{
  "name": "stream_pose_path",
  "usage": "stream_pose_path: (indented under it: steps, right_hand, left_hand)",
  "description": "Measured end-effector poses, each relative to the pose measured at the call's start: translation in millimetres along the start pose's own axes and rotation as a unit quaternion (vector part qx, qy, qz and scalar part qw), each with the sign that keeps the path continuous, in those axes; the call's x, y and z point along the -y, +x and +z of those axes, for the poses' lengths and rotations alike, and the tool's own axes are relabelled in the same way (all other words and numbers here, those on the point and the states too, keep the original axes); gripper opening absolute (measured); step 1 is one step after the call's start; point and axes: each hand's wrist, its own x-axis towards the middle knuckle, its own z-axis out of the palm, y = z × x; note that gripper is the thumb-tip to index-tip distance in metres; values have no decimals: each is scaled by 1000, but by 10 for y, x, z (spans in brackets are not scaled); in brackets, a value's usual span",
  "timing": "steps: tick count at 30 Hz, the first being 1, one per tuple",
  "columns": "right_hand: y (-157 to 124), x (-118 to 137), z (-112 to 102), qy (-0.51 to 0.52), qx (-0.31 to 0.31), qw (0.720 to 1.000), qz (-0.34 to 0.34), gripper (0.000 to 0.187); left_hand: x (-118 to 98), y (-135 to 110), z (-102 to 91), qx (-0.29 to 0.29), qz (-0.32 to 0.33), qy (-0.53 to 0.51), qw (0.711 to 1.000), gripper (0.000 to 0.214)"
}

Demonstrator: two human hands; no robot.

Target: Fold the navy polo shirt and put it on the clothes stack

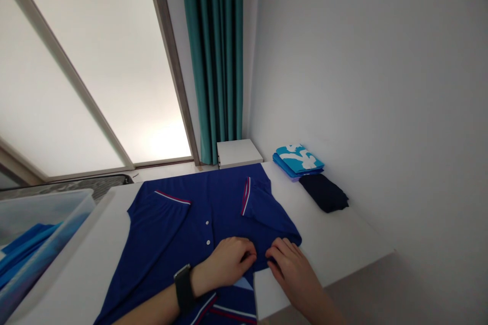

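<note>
A navy blue polo shirt (224,193) lies spread on the white table, its short sleeves folded inward. White and red stripes edge the sleeves and collar, and two white buttons show on the placket. My left hand (233,260), wearing a dark watch (183,288), has its fingers curled closed on the shirt near the collar. Close to its right, my right hand (288,266) is curled with fingertips gripping the shirt's shoulder edge. The fabric between the fingertips is mostly hidden.
A stack of folded blue clothes (299,161) and a folded black garment (324,193) sit near the wall. On the left stands a clear plastic bin (82,213) holding blue clothing. Beyond the white table (346,244) are a small white cabinet (239,151) and a green curtain (217,61).
</note>
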Motion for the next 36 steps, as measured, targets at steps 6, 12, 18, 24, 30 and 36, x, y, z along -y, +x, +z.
stream_pose_path:
  steps: [6, 12, 18, 24, 30, 36]
  right_hand:
    - [13, -1, 87, -45, -15, 998, -29, 22]
    - [-78, -5, 81, -11, -49, 999, -12, 18]
    - [-87, -29, -59, 49, -51, 997, -11, 26]
    - [-224, -143, -46, 36, -58, 997, -44, 22]
    - [-302, -116, -91, 64, -81, 994, -24, 29]
    - [-183, -97, -81, 49, -115, 992, 9, 22]
  left_hand:
    - [-39, 3, -37, 7, -14, -7, 1000, 17]
    - [-59, -59, -27, -2, 17, -22, 1000, 10]
    - [-59, -183, 62, -15, 106, 65, 992, 14]
    - [-35, -254, 76, -19, 179, 196, 964, 4]
    - [-77, -287, 13, -35, 191, 156, 969, 4]
    - [105, 82, -101, -103, 79, 38, 991, 20]
